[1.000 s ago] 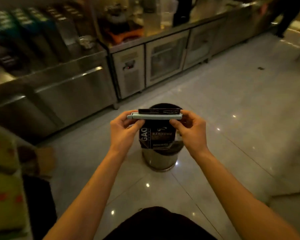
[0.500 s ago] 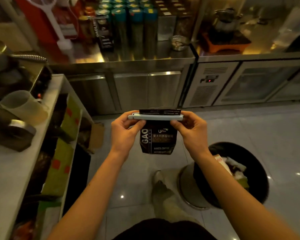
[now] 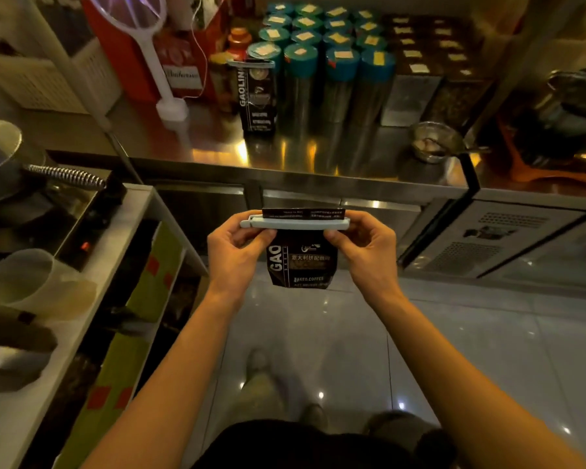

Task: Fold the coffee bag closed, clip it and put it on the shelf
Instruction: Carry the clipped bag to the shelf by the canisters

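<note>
A small black coffee bag (image 3: 301,265) hangs in the air in front of me, its top folded over. A long pale grey clip (image 3: 293,223) lies across the fold. My left hand (image 3: 239,255) pinches the clip's left end and the bag's left edge. My right hand (image 3: 361,248) pinches the clip's right end. The steel shelf (image 3: 318,154) runs just beyond the bag, at about arm's length.
On the shelf stand a taller clipped black coffee bag (image 3: 257,96), several teal-lidded canisters (image 3: 339,79), a white racket-shaped swatter (image 3: 149,52) and a small metal bowl (image 3: 433,143). A white counter (image 3: 82,282) with cups is at my left. Tiled floor lies below.
The view has swung from the floor and bin round to the steel shelf, which is closer now. Both hands keep the same hold on the clipped bag.
</note>
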`<control>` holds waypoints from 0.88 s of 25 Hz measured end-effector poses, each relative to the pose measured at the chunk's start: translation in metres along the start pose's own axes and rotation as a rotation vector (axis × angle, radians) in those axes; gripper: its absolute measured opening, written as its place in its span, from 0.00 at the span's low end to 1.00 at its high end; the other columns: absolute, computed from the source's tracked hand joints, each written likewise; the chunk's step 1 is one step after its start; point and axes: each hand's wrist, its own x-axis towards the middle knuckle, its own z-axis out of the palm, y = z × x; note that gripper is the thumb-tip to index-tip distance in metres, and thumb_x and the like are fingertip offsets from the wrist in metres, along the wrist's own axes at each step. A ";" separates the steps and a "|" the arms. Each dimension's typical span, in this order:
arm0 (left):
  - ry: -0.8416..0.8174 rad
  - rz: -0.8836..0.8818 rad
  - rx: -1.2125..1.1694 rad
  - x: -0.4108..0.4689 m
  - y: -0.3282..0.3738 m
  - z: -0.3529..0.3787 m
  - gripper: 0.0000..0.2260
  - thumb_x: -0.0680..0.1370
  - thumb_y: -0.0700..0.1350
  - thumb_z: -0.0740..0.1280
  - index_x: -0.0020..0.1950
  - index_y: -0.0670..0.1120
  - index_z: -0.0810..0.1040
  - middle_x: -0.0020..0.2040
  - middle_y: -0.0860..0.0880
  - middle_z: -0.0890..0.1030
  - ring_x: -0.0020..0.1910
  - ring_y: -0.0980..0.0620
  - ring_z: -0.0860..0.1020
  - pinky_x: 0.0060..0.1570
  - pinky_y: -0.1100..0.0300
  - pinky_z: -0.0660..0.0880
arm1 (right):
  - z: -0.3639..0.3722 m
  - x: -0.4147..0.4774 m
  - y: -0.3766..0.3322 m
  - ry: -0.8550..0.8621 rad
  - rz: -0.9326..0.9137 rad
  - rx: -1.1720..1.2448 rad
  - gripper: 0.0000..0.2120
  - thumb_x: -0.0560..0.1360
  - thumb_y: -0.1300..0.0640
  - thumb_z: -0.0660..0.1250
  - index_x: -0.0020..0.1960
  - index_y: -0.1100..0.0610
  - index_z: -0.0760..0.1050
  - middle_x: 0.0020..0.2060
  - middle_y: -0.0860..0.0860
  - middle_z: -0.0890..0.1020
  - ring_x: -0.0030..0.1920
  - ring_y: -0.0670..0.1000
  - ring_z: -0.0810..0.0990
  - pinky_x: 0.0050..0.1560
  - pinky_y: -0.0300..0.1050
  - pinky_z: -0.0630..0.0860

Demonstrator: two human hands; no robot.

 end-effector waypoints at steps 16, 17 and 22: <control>0.017 -0.097 -0.064 0.366 -0.041 -0.018 0.13 0.73 0.33 0.71 0.51 0.50 0.79 0.44 0.52 0.85 0.46 0.57 0.84 0.44 0.68 0.78 | 0.144 0.331 0.050 0.072 0.123 -0.010 0.13 0.71 0.63 0.73 0.54 0.55 0.78 0.47 0.50 0.84 0.49 0.47 0.84 0.49 0.43 0.81; 0.027 -0.114 -0.055 0.384 -0.045 -0.017 0.13 0.73 0.33 0.71 0.51 0.49 0.79 0.44 0.51 0.85 0.46 0.57 0.84 0.44 0.68 0.78 | 0.148 0.348 0.055 0.067 0.151 0.003 0.13 0.71 0.63 0.73 0.54 0.55 0.78 0.47 0.49 0.84 0.48 0.46 0.84 0.49 0.41 0.81; 0.072 -0.123 0.021 0.425 -0.064 -0.013 0.14 0.73 0.33 0.71 0.54 0.47 0.78 0.46 0.49 0.85 0.47 0.57 0.84 0.49 0.63 0.80 | 0.156 0.390 0.071 0.015 0.127 -0.027 0.12 0.72 0.63 0.72 0.54 0.57 0.78 0.47 0.48 0.84 0.49 0.44 0.84 0.48 0.38 0.80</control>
